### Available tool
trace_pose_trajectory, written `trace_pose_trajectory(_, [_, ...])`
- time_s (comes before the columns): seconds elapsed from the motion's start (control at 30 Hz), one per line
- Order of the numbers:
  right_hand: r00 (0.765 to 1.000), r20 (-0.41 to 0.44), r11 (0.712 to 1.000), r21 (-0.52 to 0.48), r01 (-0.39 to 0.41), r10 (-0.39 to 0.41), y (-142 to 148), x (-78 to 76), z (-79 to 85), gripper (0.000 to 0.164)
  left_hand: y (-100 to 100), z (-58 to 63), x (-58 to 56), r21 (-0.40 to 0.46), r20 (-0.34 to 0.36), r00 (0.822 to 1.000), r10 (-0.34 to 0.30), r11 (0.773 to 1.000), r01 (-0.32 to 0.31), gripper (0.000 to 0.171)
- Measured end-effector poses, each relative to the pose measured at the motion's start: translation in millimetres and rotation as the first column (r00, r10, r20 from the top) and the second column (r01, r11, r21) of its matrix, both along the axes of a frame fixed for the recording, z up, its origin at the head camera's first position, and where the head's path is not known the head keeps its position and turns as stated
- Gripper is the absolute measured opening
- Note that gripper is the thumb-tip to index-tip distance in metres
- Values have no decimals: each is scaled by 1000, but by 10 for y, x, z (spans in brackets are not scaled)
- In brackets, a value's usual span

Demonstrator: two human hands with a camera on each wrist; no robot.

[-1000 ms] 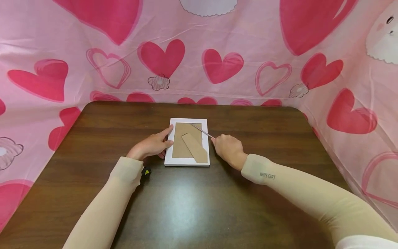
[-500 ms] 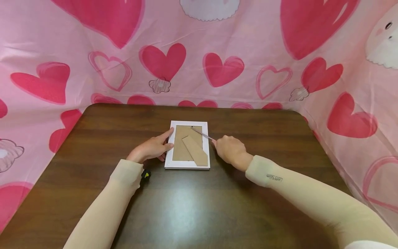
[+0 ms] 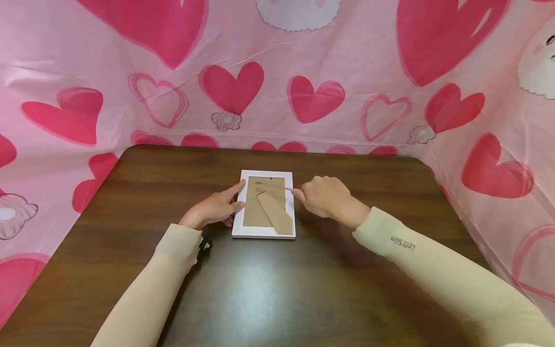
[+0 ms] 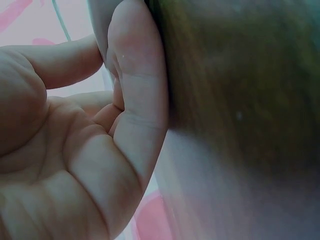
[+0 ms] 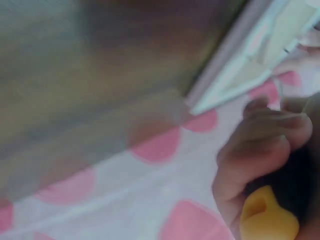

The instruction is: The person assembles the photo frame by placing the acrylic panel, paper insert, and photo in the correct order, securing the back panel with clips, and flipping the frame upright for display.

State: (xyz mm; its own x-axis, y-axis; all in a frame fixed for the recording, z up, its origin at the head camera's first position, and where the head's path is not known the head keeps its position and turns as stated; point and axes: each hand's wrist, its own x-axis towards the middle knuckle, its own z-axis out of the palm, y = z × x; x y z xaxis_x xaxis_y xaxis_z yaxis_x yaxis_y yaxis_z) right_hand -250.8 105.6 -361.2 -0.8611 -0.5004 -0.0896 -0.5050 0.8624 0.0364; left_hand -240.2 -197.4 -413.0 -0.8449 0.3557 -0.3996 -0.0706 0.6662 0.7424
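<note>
A white picture frame (image 3: 263,232) lies back up on the table, with a brown backing board (image 3: 256,212) and a slanted easel stand (image 3: 277,216) on it. My left hand (image 3: 215,208) grips the frame's left edge, thumb and index finger on the border; in the left wrist view the other fingers (image 4: 142,100) curl against its side. My right hand (image 3: 325,195), to the right of the frame, holds a screwdriver by its black and orange handle (image 5: 270,217). The thin metal shaft (image 3: 275,186) reaches left across the upper backing board. Whether its tip touches the board, I cannot tell.
The dark wooden table (image 3: 269,289) extends all around the frame. Behind it and at both sides hangs a pink cloth (image 3: 269,48) printed with hearts. A small black and yellow object (image 3: 205,245) shows beside my left wrist.
My right hand has moved slightly up and turned, so the shaft lies flatter and its tip sits further left, away from the board's top edge. The left hand keeps its hold on the frame.
</note>
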Motion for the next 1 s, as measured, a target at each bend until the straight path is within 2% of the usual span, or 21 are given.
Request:
trace_pose_trajectory(0.2, [990,19,984,106,-141,140,-234,-3,397,33,-14,-30,30,-5,-1,1000,2,1000,-2,77])
trace_pose_trajectory(0.3, [987,22,980,112,-163,161,-353,8,554,30,-10,-48,33,9,1,1000,2,1000,-2,77])
trace_pose_trajectory(0.4, [988,58,980,134,-149,143,-451,31,651,31,-3,-61,23,22,3,1000,4,1000,-4,76])
trace_pose_trajectory(0.63, [990,80,964,228,-133,118,-523,30,669,36,-4,-55,16,36,2,1000,5,999,-5,75])
trace_pose_trajectory(1.0, [993,7,956,268,-118,120,-508,-17,666,38,-5,-18,9,24,-14,1000,-12,1000,13,76])
